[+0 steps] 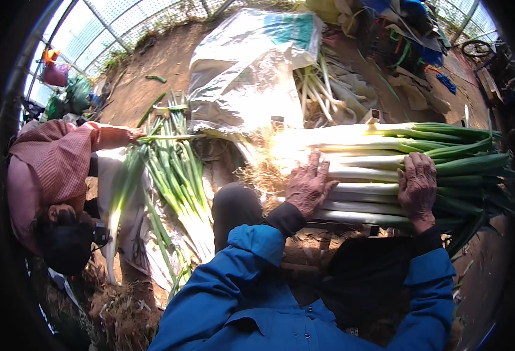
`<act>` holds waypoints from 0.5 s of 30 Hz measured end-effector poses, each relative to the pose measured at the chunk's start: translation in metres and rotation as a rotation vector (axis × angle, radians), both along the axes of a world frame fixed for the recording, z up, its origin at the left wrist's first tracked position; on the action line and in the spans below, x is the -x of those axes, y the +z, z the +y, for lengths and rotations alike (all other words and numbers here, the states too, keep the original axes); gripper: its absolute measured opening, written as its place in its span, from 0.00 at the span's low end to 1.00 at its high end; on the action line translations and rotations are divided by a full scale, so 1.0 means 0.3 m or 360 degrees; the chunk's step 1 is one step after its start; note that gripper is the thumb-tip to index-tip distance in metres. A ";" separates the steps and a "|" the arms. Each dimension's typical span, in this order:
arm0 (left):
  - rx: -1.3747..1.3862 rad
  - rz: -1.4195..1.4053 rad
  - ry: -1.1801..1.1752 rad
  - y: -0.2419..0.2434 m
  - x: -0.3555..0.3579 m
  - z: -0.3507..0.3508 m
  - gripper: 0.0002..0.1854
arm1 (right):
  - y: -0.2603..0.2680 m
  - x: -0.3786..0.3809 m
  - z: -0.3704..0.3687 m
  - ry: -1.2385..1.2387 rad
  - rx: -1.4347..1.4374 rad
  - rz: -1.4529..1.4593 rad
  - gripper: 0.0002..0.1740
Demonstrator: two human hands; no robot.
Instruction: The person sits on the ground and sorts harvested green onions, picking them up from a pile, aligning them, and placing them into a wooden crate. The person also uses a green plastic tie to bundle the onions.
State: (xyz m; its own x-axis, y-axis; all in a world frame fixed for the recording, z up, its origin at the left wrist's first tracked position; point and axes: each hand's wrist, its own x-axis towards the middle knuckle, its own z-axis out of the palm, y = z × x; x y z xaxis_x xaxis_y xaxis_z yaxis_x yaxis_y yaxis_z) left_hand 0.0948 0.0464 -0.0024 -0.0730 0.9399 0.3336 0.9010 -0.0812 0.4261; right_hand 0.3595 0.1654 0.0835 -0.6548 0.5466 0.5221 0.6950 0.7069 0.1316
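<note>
A row of large green onions (362, 188) lies side by side before me, with roots at the left and green leaves at the right. My left hand (309, 183) rests with spread fingers on the white stalks near the roots (264, 169). Further right, my right hand (416, 186) lies over the stalks where white turns to green, its fingers bent over them. Both hands press on the onions from above; neither is closed around a stalk. Part of a frame, a metal tube end (371, 116), shows beyond the row. Glare washes out the stalks near the roots.
At the left a co-worker (53, 175) reaches towards loose green onions (174, 175) piled on sheeting. A white woven sack (244, 74) lies beyond my left hand, with more onions (319, 90) beside it. Root trimmings (124, 309) cover the ground at lower left.
</note>
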 end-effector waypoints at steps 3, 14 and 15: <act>-0.0266 -0.0015 0.0008 0.082 0.009 0.092 0.32 | -0.001 -0.027 -0.006 -0.0089 -0.0036 -0.0091 0.21; -0.0111 -0.0016 0.0183 -0.048 -0.017 0.184 0.37 | -0.048 0.062 -0.004 -0.0141 0.0031 -0.0129 0.16; -0.0042 -0.0066 0.0170 -0.048 -0.012 0.169 0.38 | -0.053 0.070 -0.007 -0.0103 0.0041 -0.0123 0.15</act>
